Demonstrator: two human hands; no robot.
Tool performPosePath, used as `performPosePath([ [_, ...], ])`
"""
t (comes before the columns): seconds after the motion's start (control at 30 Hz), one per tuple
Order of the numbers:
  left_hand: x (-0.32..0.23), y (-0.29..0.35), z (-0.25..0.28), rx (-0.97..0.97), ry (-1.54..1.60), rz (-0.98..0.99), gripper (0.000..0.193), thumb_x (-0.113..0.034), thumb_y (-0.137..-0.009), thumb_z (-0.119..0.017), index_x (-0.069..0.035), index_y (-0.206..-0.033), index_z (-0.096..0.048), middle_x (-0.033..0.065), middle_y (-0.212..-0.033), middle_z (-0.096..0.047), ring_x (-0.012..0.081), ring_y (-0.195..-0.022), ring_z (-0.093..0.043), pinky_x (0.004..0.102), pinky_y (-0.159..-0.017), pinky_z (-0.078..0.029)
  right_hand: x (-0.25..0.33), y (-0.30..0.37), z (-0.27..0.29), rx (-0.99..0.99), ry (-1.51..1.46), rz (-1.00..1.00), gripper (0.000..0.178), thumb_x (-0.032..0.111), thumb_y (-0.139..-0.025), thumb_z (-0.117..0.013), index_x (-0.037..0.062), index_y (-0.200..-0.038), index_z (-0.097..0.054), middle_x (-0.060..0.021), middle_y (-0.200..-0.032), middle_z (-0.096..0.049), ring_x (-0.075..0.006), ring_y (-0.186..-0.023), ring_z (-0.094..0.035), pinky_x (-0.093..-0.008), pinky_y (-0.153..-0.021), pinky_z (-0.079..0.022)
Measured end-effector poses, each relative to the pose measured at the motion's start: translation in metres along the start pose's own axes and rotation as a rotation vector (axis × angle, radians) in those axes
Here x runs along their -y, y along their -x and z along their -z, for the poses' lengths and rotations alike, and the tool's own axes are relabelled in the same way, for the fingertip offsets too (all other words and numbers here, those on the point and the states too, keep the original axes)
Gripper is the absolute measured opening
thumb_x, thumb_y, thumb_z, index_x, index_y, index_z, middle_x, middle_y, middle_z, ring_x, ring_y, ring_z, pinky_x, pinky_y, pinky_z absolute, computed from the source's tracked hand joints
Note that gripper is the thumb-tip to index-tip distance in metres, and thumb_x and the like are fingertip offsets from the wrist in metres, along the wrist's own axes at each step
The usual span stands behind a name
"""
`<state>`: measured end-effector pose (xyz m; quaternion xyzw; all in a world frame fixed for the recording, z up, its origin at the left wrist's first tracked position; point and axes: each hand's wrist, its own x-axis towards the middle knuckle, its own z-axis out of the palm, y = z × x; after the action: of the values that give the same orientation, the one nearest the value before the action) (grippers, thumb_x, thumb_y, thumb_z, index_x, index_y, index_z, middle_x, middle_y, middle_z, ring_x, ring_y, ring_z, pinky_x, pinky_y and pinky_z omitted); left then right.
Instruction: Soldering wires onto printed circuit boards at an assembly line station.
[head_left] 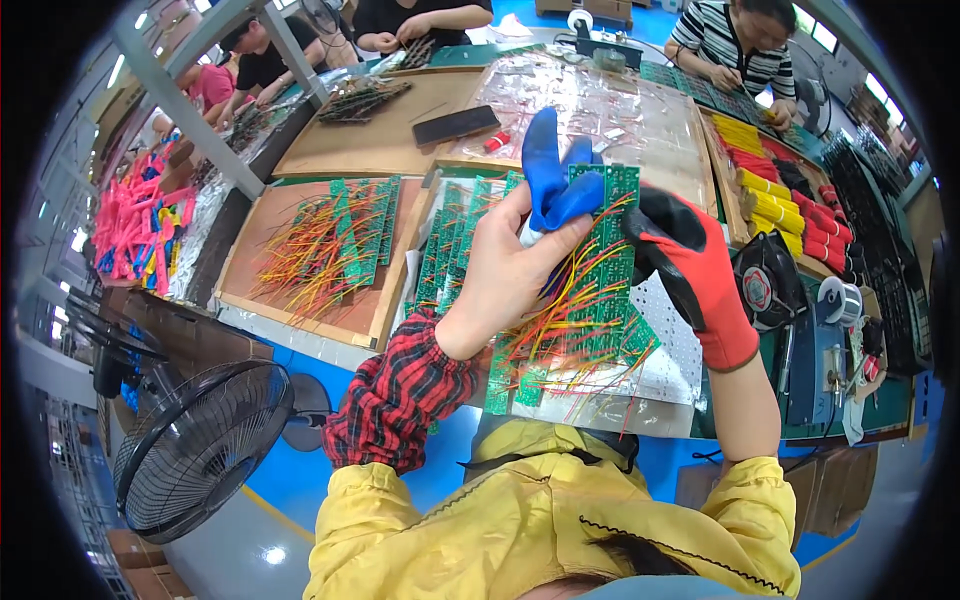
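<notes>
My bare left hand [510,262] is closed around a glossy blue object [543,175] with curved, handle-like lobes and a whitish part beneath. Its exact kind cannot be made out. Just right of it, a green circuit board strip [612,225] stands raised, trailing red, yellow and orange wires [565,320]. My right hand [700,265], in a red and black glove, grips that strip's right edge, its fingertips partly hidden. Below both hands, more green boards [640,340] with wires lie on a white sheet [675,375]. Upright board strips [440,255] sit behind my left wrist.
A wooden tray [375,325] at left carries wired boards. Yellow and red wire bundles [775,205] fill a box at right, near a small black fan [770,280] and a solder spool [838,300]. A large fan [205,435] stands lower left. Several people work across the tables.
</notes>
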<state>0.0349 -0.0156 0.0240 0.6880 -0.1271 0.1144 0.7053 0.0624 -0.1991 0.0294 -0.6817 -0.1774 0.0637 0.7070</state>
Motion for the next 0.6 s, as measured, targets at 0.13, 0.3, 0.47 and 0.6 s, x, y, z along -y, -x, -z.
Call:
performPosePath([
  [0.13,-0.007,0.000,0.013,0.270,0.608,0.148,0.067,-0.048,-0.089,-0.041,0.001,-0.134,-0.027,0.0123,-0.131,-0.041,0.0183,-0.115,-0.046,0.0295,-0.096,-0.036,-0.004,-0.009,0.001,0.065,-0.058,0.029,0.033,0.018,-0.084,-0.060,0.0003,-0.111,-0.055,-0.0019,-0.086,-0.061,-0.0064,-0.062,-0.053,-0.0208,-0.050,-0.043],
  [0.3,-0.006,-0.006,0.019,0.283,0.676,0.218,0.068,-0.052,-0.090,-0.030,0.001,-0.134,-0.024,0.0126,-0.132,-0.038,0.0196,-0.115,-0.045,0.0325,-0.096,-0.037,-0.008,-0.021,0.006,0.030,0.191,0.235,0.032,0.013,-0.081,-0.064,0.0001,-0.109,-0.056,-0.0020,-0.087,-0.061,-0.0059,-0.071,-0.054,-0.0209,-0.059,-0.045],
  [0.47,0.001,-0.014,0.016,0.016,0.112,0.060,0.028,-0.012,-0.081,-0.062,0.003,-0.103,-0.055,0.0057,-0.093,-0.061,0.0080,-0.081,-0.055,0.0225,-0.073,-0.045,-0.001,-0.024,-0.004,0.085,0.217,0.289,0.035,0.003,-0.073,-0.068,0.0004,-0.105,-0.056,-0.0066,-0.095,-0.061,-0.0092,-0.089,-0.055,-0.0253,-0.079,-0.045],
  [0.6,0.002,-0.025,0.018,-0.009,0.007,-0.037,0.027,-0.010,-0.079,-0.061,0.004,-0.102,-0.056,0.0049,-0.092,-0.062,0.0080,-0.081,-0.055,0.0224,-0.073,-0.044,-0.006,-0.036,-0.006,0.113,0.103,0.235,0.032,0.004,-0.076,-0.065,0.0002,-0.105,-0.055,-0.0057,-0.095,-0.062,-0.0090,-0.086,-0.055,-0.0245,-0.076,-0.046],
])
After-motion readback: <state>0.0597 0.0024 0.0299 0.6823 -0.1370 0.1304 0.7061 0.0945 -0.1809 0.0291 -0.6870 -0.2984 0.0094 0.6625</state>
